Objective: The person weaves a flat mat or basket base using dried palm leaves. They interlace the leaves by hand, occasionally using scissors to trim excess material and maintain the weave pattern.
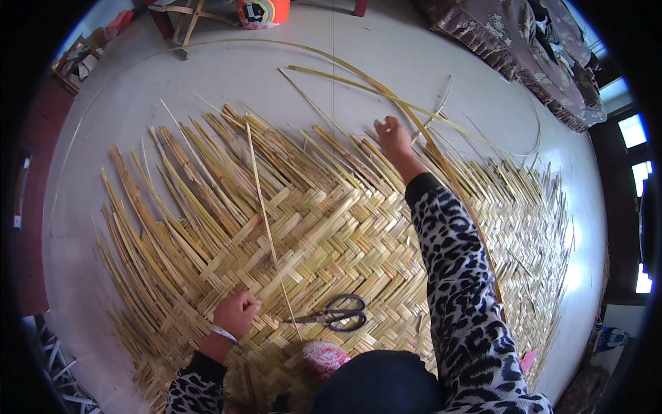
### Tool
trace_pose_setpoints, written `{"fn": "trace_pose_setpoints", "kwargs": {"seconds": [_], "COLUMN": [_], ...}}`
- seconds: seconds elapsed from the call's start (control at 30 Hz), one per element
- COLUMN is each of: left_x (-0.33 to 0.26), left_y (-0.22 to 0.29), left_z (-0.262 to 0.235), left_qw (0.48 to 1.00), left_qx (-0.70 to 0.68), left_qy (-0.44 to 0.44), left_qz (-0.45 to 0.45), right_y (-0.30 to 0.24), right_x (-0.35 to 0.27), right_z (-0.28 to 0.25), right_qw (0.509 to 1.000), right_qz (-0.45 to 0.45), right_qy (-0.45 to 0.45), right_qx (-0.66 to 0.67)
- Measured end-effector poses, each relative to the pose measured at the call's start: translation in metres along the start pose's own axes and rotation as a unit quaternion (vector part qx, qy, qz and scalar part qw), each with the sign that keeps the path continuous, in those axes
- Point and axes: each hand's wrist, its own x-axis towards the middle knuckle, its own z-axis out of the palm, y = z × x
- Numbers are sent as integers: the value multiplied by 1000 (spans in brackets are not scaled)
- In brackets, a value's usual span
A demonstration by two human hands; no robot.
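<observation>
A large herringbone mat of split reed strips [372, 238] lies on the floor under me, with loose strip ends fanning out along its far and left edges. My left hand [236, 315], a white bracelet at its wrist, is closed low over the near left part of the mat; whatever is inside it is hidden. Stretched out to the far edge is my right hand [394, 136], its fingers bent but apart, nothing visible between them. Black-handled scissors [345, 314] rest on the weave between my arms. A thin pale strip [265, 214] lies across the mat beside them.
Long curved strips [358, 72] arc over the floor past my right hand. Far back stand a wooden stool [196, 14] and an orange bucket [262, 12]. A patterned cloth-covered sofa [510, 48] is at far right, a red cabinet [45, 186] at left.
</observation>
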Motion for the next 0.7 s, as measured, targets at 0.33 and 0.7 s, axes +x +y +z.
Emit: {"fn": "trace_pose_setpoints", "kwargs": {"seconds": [0.33,0.7], "left_x": [22,24], "left_y": [-5,0], "left_z": [16,19], "left_qw": [997,998], "left_qx": [-42,-25], "left_qy": [-58,-47], "left_qz": [-29,-25], "right_y": [10,18], "right_x": [98,109], "right_z": [11,26], "right_qw": [979,927], "right_qz": [-48,-114], "right_qy": [-88,-62], "right_qx": [-178,-352]}}
